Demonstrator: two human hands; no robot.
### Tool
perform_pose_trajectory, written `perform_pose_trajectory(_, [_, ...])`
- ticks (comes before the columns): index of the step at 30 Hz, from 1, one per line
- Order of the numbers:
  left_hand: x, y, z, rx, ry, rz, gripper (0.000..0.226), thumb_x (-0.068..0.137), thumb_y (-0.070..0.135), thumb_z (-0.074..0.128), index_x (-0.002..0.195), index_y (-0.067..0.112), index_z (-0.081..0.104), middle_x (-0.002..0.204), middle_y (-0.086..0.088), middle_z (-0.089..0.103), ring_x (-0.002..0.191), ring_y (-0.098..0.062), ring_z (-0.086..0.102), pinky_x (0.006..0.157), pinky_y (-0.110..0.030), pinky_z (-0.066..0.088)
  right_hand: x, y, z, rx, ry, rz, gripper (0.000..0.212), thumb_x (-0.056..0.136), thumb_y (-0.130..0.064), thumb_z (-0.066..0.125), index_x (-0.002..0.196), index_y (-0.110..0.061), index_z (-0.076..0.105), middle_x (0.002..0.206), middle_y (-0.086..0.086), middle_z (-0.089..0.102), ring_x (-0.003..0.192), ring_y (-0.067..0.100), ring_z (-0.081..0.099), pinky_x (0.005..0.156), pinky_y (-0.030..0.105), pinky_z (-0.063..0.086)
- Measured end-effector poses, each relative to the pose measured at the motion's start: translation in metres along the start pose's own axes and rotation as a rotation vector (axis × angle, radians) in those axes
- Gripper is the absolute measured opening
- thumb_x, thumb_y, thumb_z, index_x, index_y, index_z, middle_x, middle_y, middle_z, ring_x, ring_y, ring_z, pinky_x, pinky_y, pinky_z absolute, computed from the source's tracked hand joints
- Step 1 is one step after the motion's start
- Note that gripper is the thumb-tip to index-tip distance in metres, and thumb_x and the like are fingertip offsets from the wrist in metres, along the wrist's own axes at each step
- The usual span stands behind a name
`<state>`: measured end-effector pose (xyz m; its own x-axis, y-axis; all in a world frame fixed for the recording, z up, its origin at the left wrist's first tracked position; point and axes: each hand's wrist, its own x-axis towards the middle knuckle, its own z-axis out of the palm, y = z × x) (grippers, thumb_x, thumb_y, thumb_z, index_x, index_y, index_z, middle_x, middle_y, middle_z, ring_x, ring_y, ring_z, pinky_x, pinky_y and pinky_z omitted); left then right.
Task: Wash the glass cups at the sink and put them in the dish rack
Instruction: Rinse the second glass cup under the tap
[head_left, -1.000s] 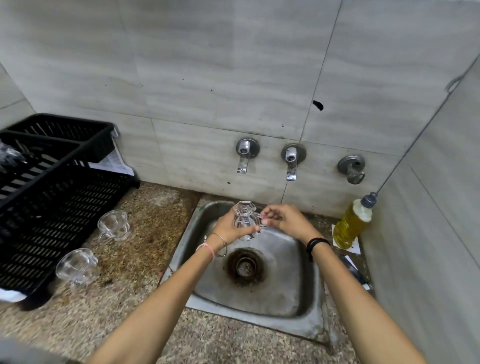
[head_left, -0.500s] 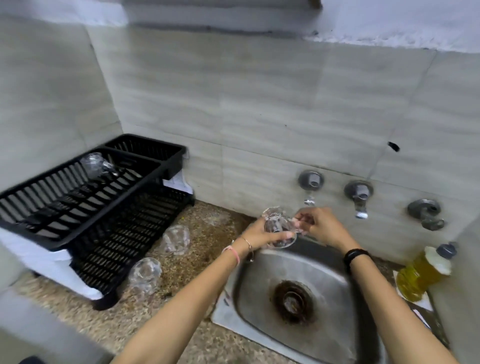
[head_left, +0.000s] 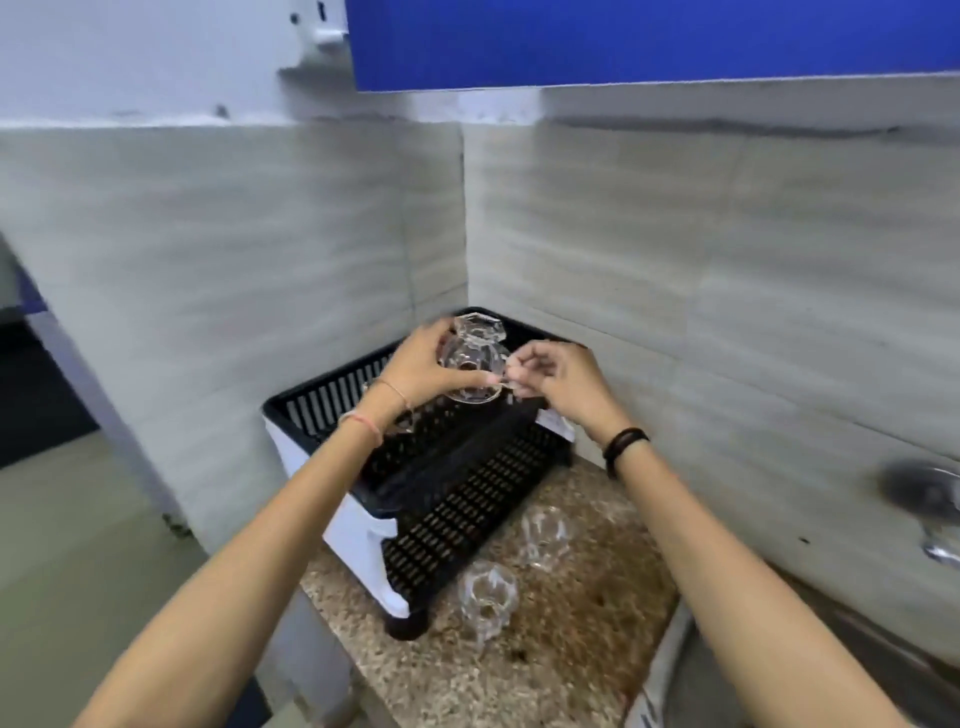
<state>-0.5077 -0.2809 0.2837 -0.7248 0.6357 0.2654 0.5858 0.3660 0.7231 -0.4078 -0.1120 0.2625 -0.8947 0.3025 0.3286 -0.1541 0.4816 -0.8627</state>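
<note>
A clear glass cup (head_left: 470, 370) is held above the upper tier of the black dish rack (head_left: 457, 483) in the corner. My left hand (head_left: 421, 366) grips the cup's body from the left. My right hand (head_left: 558, 382) pinches its handle on the right. Another glass cup (head_left: 480, 328) shows just behind the held one, over the rack's back part. Two more glass cups stand on the speckled counter beside the rack, one nearer (head_left: 488, 597) and one farther back (head_left: 545, 535).
The rack has white side supports (head_left: 358, 530) and sits against two tiled walls. A wall tap (head_left: 927, 499) and the sink's edge (head_left: 670, 670) are at the right. The counter's left edge drops off to the floor. A blue cabinet (head_left: 649, 41) hangs overhead.
Both hands carried the cup from over the sink leftward to above the dish rack. The view swung left, so the sink has slid almost out of frame.
</note>
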Motion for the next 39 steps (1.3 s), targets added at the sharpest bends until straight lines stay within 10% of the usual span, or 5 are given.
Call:
perform_pose_trajectory(6, [0.002, -0.082, -0.07, 0.043, 0.011, -0.149, 0.087, 0.063, 0.014, 0.087, 0.13, 0.022, 0.032, 0.084, -0.012, 0.048, 0.077, -0.02, 0.049, 0.071, -0.04, 0.046, 0.054, -0.007, 0.11, -0.069, -0.144, 0.01, 0.012, 0.083, -0.002, 0.07, 0.075, -0.012, 0.068, 0.064, 0.004, 0.063, 0.055, 0.004, 0.06, 0.066, 0.021, 0.057])
perform_pose_trajectory(19, [0.002, -0.171, -0.098, 0.386, -0.041, -0.278, 0.074, 0.061, 0.027, 0.086, 0.12, 0.02, 0.04, 0.087, -0.006, 0.062, 0.073, -0.021, 0.054, 0.052, -0.023, 0.034, 0.099, 0.022, 0.207, -0.332, -0.338, 0.08, 0.005, 0.077, -0.019, 0.076, 0.077, -0.017, 0.071, 0.076, 0.004, 0.071, 0.074, 0.013, 0.064, 0.086, 0.035, 0.052])
perform_pose_trajectory(39, [0.014, -0.181, -0.083, 0.698, -0.212, -0.353, 0.078, 0.067, 0.037, 0.082, 0.129, 0.01, 0.042, 0.13, -0.012, 0.052, 0.115, -0.031, 0.054, 0.091, -0.04, 0.046, 0.113, 0.023, 0.216, -0.533, -0.515, 0.118, 0.018, 0.085, -0.026, 0.071, 0.088, -0.009, 0.077, 0.102, 0.006, 0.073, 0.081, 0.012, 0.064, 0.078, 0.028, 0.05])
